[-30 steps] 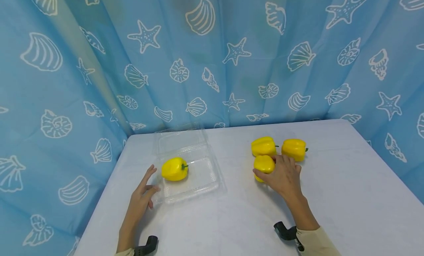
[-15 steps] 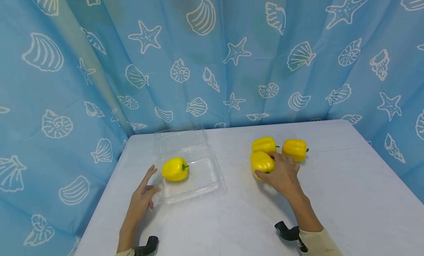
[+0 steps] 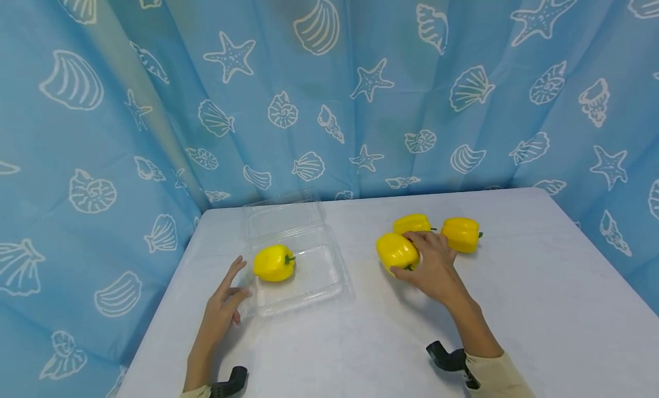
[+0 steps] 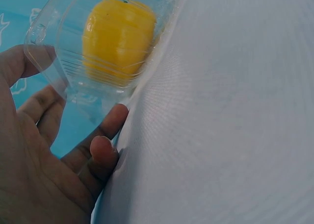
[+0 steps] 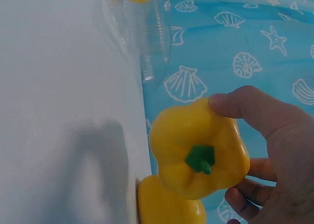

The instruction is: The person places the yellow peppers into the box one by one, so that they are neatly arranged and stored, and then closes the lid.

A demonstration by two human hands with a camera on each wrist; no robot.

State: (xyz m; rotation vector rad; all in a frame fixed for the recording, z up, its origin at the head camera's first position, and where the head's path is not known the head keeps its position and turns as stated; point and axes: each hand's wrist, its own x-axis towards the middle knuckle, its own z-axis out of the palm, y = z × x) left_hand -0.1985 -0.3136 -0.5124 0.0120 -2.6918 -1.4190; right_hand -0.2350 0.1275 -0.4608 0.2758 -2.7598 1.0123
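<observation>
My right hand [image 3: 432,265] grips a yellow bell pepper [image 3: 395,251] between thumb and fingers; in the right wrist view its green stem [image 5: 201,159] faces the camera. The held pepper [image 5: 196,140] is raised off the table, its shadow falling on the cloth. At the left lies a clear plastic clamshell box [image 3: 314,275] with its lid folded back, and another yellow bell pepper [image 3: 274,263] rests inside. My left hand [image 3: 220,309] is at the box's left side with fingers relaxed and spread; in the left wrist view its fingertips [image 4: 116,117] are close by the box wall.
Two more yellow peppers lie behind the right hand, one at the back [image 3: 412,223] partly hidden by the held one, the other to its right [image 3: 460,235]. A white cloth [image 3: 329,352] covers the table. A blue shell-print curtain [image 3: 340,89] hangs behind the far edge.
My right hand has lifted the front pepper from beside the others, tilted it and moved it a little to the left. The left hand and the box have stayed put.
</observation>
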